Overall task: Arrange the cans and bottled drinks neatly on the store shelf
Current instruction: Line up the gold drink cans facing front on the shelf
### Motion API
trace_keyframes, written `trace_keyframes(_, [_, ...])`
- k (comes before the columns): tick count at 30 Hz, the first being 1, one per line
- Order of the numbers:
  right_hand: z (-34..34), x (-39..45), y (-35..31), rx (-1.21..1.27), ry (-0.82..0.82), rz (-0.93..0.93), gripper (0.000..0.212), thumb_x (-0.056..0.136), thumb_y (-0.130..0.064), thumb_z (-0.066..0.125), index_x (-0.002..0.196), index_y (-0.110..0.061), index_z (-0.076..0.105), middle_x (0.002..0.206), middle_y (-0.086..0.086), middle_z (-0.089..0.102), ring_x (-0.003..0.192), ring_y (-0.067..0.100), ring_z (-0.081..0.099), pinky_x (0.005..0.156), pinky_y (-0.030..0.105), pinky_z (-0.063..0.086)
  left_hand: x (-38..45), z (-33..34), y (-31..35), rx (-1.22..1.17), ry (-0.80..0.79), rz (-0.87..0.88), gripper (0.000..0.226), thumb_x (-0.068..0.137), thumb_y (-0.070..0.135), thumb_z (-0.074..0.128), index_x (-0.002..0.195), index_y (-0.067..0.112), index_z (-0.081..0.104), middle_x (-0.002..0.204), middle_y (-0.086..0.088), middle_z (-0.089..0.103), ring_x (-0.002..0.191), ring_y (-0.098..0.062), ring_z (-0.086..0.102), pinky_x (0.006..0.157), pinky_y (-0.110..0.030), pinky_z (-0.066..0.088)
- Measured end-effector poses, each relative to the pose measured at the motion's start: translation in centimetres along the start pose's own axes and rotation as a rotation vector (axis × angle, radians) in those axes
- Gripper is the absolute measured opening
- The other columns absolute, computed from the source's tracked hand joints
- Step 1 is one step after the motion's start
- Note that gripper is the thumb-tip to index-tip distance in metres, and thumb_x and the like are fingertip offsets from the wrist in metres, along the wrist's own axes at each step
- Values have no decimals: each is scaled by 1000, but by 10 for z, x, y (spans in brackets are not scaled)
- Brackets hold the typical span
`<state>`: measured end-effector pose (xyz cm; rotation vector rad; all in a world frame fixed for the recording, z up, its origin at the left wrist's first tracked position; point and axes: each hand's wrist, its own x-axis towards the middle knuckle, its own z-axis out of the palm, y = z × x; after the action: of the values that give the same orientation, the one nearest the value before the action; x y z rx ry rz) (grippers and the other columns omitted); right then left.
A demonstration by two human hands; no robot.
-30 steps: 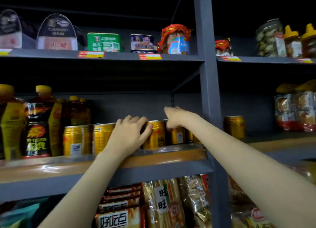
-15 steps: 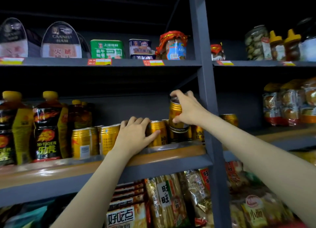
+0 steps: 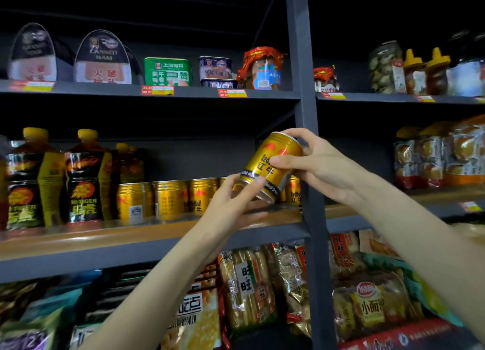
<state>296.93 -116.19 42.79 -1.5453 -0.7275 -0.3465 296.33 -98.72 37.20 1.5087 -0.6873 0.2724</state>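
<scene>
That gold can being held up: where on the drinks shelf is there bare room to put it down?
The wooden shelf is bare right below the tilted gold can, between the row of gold cans and the grey upright post. Leftward, cans and yellow-capped bottles crowd it.

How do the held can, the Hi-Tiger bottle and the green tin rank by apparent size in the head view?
1. Hi-Tiger bottle, clearly the tallest.
2 and 3. Held can and green tin look alike in area; the can, gripped by both hands and tilted, is off the shelf and nearer the camera, so I leave them unranked.
</scene>
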Motion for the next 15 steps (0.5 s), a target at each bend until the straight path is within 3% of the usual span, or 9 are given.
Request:
trace_keyframes(5, [4, -6, 2, -125, -50, -12, 58, 61, -28, 76, 114, -30, 54, 117, 4, 56, 110, 21, 58, 95, 38, 51, -3, -11, -4, 49, 85, 142, 65, 68, 34, 70, 127, 16, 47, 118, -11, 59, 101, -17, 66, 80, -28, 56])
trace_keyframes(10, [3, -12, 1, -70, -65, 23, 52, 61, -39, 72, 109, -27, 58, 113, 10, 59, 105, 25, 61, 85, 37, 55, -9, -12, -13, -162, 1, 94, 50, 71, 24, 65, 117, 11, 52, 113, -15, 63, 97, -26, 68, 79, -28, 56])
trace_keyframes(15, [8, -14, -3, -118, -18, 73, 54, 65, -44, 70, 114, -26, 56, 116, 9, 58, 106, 24, 61, 84, 37, 56, -11, -7, -14, -161, 8, 90, 43, 69, 31, 64, 110, 21, 53, 100, -4, 69, 94, -23, 69, 78, -26, 56])
